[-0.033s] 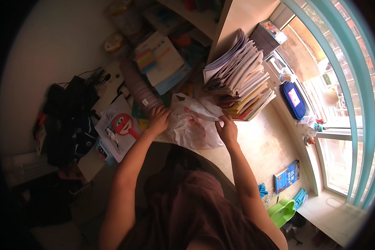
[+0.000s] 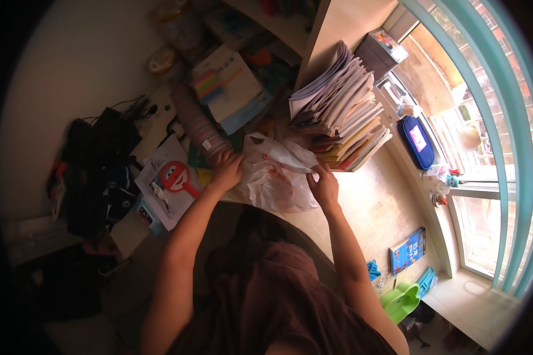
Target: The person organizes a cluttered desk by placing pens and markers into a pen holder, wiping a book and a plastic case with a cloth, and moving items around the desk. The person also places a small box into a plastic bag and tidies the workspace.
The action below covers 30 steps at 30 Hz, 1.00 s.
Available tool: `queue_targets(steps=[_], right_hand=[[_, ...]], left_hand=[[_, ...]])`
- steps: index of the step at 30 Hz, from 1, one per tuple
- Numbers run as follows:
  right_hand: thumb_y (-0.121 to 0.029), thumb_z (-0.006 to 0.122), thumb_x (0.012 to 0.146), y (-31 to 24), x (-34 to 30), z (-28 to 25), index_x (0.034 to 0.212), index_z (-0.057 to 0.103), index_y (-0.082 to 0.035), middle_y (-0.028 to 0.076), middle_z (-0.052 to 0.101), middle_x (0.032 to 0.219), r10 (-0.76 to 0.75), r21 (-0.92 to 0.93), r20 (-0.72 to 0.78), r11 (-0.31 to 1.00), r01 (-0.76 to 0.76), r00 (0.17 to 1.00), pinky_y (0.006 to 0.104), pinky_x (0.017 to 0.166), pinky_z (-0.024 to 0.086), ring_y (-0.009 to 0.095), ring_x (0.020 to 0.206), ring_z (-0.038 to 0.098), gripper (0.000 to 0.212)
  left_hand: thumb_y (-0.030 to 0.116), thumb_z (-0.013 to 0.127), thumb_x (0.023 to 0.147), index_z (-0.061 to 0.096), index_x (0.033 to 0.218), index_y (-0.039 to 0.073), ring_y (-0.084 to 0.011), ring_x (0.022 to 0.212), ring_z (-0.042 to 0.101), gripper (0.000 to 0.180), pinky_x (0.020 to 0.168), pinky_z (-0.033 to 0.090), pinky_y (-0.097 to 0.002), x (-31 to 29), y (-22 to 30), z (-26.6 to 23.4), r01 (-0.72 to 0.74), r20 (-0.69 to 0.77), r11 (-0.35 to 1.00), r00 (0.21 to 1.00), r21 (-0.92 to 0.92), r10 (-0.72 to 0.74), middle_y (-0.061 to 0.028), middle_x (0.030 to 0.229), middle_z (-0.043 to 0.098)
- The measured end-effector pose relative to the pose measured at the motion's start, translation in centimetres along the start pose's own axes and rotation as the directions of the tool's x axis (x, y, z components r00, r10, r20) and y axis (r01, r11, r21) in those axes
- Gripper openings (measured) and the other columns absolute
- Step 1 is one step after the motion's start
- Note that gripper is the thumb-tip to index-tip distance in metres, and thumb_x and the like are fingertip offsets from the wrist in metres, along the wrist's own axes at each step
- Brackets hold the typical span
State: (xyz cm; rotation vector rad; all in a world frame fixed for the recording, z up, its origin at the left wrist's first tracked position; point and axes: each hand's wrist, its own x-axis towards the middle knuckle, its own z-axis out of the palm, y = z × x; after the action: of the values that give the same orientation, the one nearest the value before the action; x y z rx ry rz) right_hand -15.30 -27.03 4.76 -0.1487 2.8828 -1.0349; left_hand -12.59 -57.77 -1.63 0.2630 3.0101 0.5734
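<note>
A white plastic bag (image 2: 278,177) with red print lies crumpled at the near edge of the desk, its handle loop spread toward the far side. My right hand (image 2: 324,184) pinches the bag's right edge between thumb and fingers. At the bag's left side, my left hand (image 2: 225,171) is closed, its fingers curled over the near end of a long stack of cups (image 2: 198,124). That stack is pinkish grey and ringed, with a small white label, and slants away to the far left. My left fingertips are partly hidden.
A tall pile of papers and books (image 2: 343,106) stands behind the bag. Left lies a red smiling paddle (image 2: 175,176) on paper sheets. Dark bags (image 2: 106,189) sit farther left. Right are a blue pencil case (image 2: 416,142), a blue book (image 2: 407,251) and a green tray (image 2: 401,303).
</note>
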Motion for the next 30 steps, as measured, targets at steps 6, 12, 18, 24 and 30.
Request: queue_targets(steps=[6, 12, 18, 24, 30], right_hand=[[-0.017, 0.068, 0.074, -0.1, -2.1, -1.6, 0.083, 0.065, -0.007, 0.009, 0.056, 0.125, -0.137, 0.005, 0.007, 0.991, 0.137, 0.991, 0.0355, 0.082, 0.050, 0.029, 0.101, 0.060, 0.014], [-0.024, 0.069, 0.075, -0.6, -2.8, -1.1, 0.077, 0.068, -0.006, 0.012, 0.052, 0.129, -0.171, -0.017, 0.005, 0.985, 0.171, 0.985, 0.0359, 0.088, 0.047, 0.031, 0.110, 0.054, 0.018], [-0.033, 0.067, 0.078, -1.3, -1.3, 1.1, 0.064, 0.070, -0.004, 0.015, 0.056, 0.125, -0.117, -0.154, 0.005, 0.981, 0.116, 0.993, 0.0336, 0.093, 0.043, 0.032, 0.112, 0.053, 0.033], [-0.015, 0.074, 0.061, -2.5, -1.2, 2.3, 0.079, 0.061, -0.005, 0.012, 0.061, 0.109, 0.058, -0.170, 0.155, 0.985, -0.031, 0.986, 0.0363, 0.085, 0.046, 0.031, 0.098, 0.056, 0.025], [-0.009, 0.074, 0.062, -3.3, -0.4, 4.9, 0.110, 0.049, -0.007, 0.013, 0.060, 0.086, 0.081, -0.202, -0.103, 0.974, -0.101, 0.991, 0.0387, 0.079, 0.045, 0.032, 0.090, 0.056, 0.054]], left_hand=[[0.010, 0.053, 0.081, 0.040, 0.134, 0.001, -0.0368, 0.124, 0.038, 0.055, 0.102, 0.032, -0.0429, 2.1, 2.5, 1.2, 0.041, -0.254, 0.927, 0.956, -0.373, -0.145, -0.0197, 0.133, 0.043], [0.019, 0.046, 0.089, 0.044, 0.131, 0.001, -0.0332, 0.123, 0.044, 0.045, 0.102, 0.034, -0.0375, 7.9, -1.6, 4.2, 0.384, 0.104, 0.630, 0.895, -0.675, -0.434, -0.0215, 0.131, 0.046], [0.035, 0.069, 0.069, 0.051, 0.123, 0.003, -0.0313, 0.100, 0.060, 0.065, 0.088, 0.046, -0.0380, 14.1, 1.2, 2.4, 0.468, 0.349, 0.715, 0.880, -0.520, -0.322, -0.0206, 0.114, 0.059], [0.038, 0.082, 0.051, 0.051, 0.123, 0.006, -0.0316, 0.099, 0.059, 0.085, 0.084, 0.048, -0.0383, 15.7, 3.9, 4.1, 0.364, 0.175, 0.816, 0.931, -0.449, -0.320, -0.0193, 0.113, 0.058], [0.033, 0.075, 0.064, 0.048, 0.126, 0.008, -0.0332, 0.094, 0.061, 0.072, 0.081, 0.050, -0.0415, 15.7, 3.0, 7.8, 0.434, -0.007, 0.858, 0.891, -0.274, -0.453, -0.0182, 0.116, 0.057]])
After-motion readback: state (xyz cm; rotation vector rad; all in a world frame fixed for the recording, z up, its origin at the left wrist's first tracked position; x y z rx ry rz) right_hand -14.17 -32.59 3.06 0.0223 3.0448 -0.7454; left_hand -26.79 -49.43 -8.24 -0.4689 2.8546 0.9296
